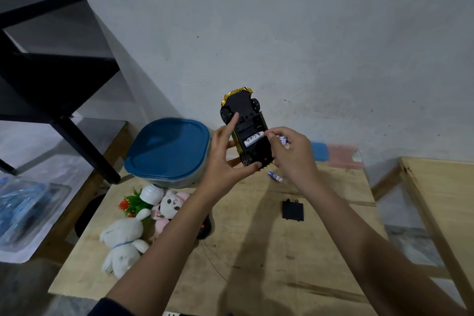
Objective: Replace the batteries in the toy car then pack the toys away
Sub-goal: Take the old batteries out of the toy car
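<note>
Toy car (243, 110), belly-up and gripped by my left hand (223, 159) over the counter (256, 251), has one battery (252, 140) seated — my right hand (292, 154) pinches a second battery (284, 141), the cover (293, 210) lies at five o'clock — so closing and packing the plush toys (123, 246) remain.

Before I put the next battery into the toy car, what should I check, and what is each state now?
1. Left hand grips toy car, underside up: ok.
2. Black cover off, lying on table: ok.
3. First battery lies in compartment: ok.
4. Its polarity: cannot tell.
5. Right hand holds second battery: ok.
</note>
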A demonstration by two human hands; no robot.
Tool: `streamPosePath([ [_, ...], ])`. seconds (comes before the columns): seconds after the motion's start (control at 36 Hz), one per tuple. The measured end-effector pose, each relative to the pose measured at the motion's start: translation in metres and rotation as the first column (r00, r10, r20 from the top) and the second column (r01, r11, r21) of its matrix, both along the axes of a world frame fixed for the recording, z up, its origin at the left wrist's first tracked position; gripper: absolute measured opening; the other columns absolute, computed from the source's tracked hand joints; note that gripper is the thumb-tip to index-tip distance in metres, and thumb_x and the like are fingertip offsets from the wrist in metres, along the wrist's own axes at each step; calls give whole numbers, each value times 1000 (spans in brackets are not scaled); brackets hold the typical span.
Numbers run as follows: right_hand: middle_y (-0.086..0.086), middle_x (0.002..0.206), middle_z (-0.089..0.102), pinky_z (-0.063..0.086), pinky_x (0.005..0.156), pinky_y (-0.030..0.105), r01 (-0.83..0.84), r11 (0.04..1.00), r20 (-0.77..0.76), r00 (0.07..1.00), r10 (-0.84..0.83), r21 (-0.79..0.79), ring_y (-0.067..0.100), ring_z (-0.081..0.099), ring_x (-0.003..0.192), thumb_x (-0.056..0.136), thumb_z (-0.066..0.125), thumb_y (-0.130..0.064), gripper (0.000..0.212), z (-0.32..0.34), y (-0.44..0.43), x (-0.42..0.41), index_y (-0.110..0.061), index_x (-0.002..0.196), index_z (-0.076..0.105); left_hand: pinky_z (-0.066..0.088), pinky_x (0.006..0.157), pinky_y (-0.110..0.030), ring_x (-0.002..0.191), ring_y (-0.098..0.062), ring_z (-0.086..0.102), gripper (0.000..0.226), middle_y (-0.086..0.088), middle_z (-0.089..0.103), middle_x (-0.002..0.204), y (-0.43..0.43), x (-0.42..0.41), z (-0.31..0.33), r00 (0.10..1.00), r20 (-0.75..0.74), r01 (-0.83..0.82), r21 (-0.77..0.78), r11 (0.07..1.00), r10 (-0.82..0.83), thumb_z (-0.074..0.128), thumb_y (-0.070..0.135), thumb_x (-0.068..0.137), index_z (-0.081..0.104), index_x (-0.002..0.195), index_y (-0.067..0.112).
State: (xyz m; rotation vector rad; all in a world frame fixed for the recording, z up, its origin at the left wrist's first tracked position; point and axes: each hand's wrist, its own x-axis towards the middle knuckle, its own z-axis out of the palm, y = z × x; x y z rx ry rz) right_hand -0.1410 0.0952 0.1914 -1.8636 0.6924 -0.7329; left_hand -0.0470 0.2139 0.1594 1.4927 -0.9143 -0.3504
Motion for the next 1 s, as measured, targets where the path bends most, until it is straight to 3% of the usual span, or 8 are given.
streamPosePath([
  [0.14, -15, 61, 49, 34, 52, 18, 16, 997, 61, 998, -21, 82, 0, 44, 57, 94, 52, -20, 15, -5, 0, 0, -17, 88, 65, 55, 81, -23, 118, -14, 43, 99, 7, 28, 132, -1, -4, 1, 1000, 19, 7, 9, 1000, -7, 81, 5, 70, 26, 133, 59],
  [0.31, -12, 64, 54, 40, 51, 19, 53, 996, 91, 994, -59, 77, 7, 51, 63, 93, 53, -21, 14, -6, 2, -2, -21, 84, 63, 55, 80, -22, 117, -13, 41, 99, 5, 27, 133, -1, -6, 4, 999, 39, 2, 14, 1000, -3, 81, 7, 70, 25, 132, 59],
  [0.44, -24, 50, 54, 37, 56, 22, 34, 996, 94, 995, -41, 79, 3, 47, 55, 92, 54, -22, 17, -7, 8, 3, -26, 79, 64, 55, 87, -26, 121, -9, 42, 99, 1, 29, 133, -4, -13, 6, 995, 78, 55, 29, 998, -57, 81, 6, 70, 25, 137, 53],
  [0.58, -9, 49, 50, 33, 42, 20, 25, 990, 144, 989, -45, 142, 4, 40, 38, 91, 57, -21, 15, 2, 5, 0, -24, 80, 66, 56, 86, -30, 118, -12, 45, 97, 5, 29, 132, -5, -13, 8, 999, 37, 37, -7, 999, -37, 80, 6, 71, 26, 136, 54],
  [0.67, -1, 52, 51, 33, 39, 17, 38, 990, 153, 987, -59, 133, 4, 40, 36, 91, 58, -20, 11, 8, 3, -5, -17, 85, 67, 55, 83, -25, 117, -11, 43, 98, 4, 29, 132, -3, -11, 8, 999, 48, 16, -17, 1000, -15, 80, 5, 71, 25, 136, 53],
  [0.86, 1, 50, 50, 32, 37, 20, 35, 988, 147, 987, -57, 152, 11, 37, 36, 91, 58, -18, 12, 11, 7, -7, -19, 85, 68, 52, 81, -16, 119, -10, 41, 99, 2, 28, 135, -1, -9, 11, 997, 74, -25, -43, 999, 28, 80, 6, 71, 23, 135, 53],
  [1.0, 4, 51, 49, 32, 36, 16, 36, 980, 175, 982, -71, 196, 4, 36, 33, 92, 56, -17, 12, 12, 12, -9, -13, 88, 67, 53, 83, -20, 119, -9, 42, 99, 5, 27, 135, 0, -12, 10, 996, 78, -28, -52, 998, 32, 81, 9, 70, 24, 133, 60],
])
